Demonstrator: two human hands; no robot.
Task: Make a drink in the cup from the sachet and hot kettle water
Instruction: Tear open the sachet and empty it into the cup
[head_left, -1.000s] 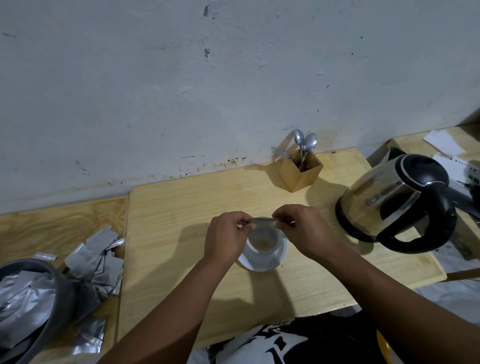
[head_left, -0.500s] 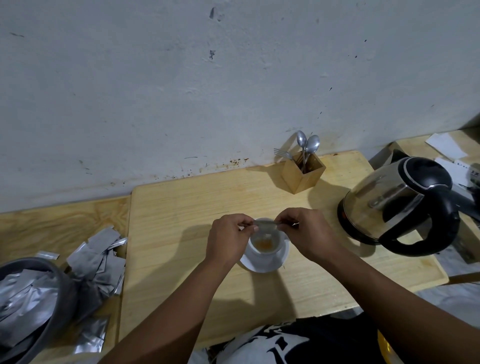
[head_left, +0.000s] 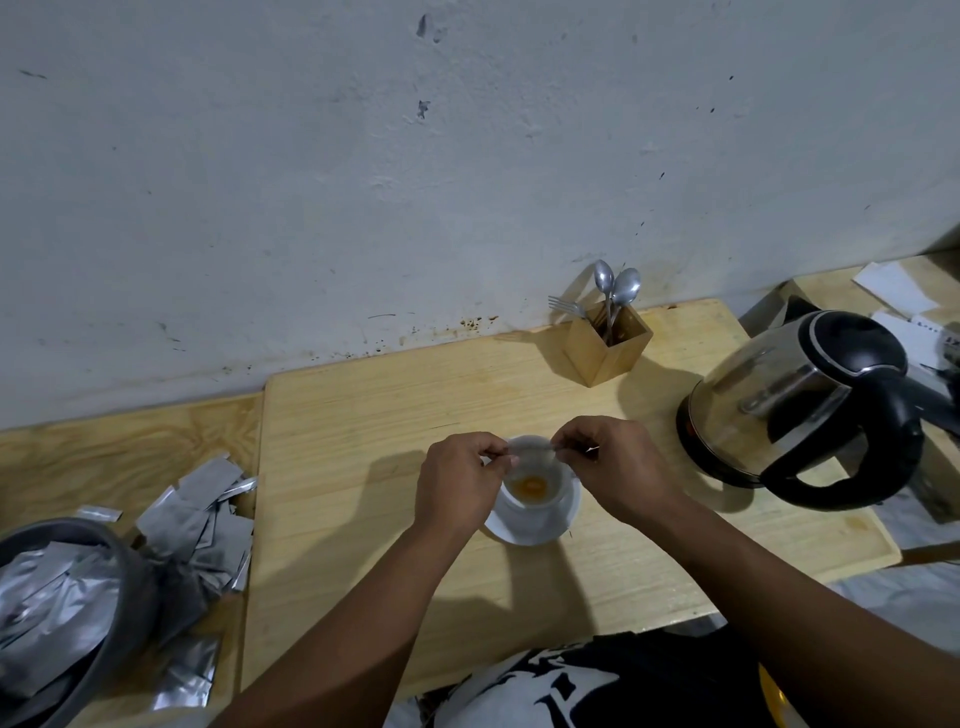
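Observation:
A white cup (head_left: 535, 501) stands on a white saucer (head_left: 563, 522) in the middle of the wooden board. Orange-brown powder (head_left: 529, 486) lies in the cup's bottom. My left hand (head_left: 457, 486) and my right hand (head_left: 613, 467) each pinch one end of a small silver sachet (head_left: 530, 446), holding it level over the cup's far rim. A steel kettle (head_left: 789, 405) with a black lid and handle stands to the right of the cup, apart from both hands.
A wooden holder (head_left: 608, 345) with two spoons and a fork stands by the wall behind the cup. Several silver sachets (head_left: 202, 514) lie piled at the left beside a grey bowl (head_left: 67, 613) of more. Papers (head_left: 898, 291) lie at the far right.
More orange-brown powder shows in the cup than one second ago. Both hands stay at the sachet over the cup, hardly moved.

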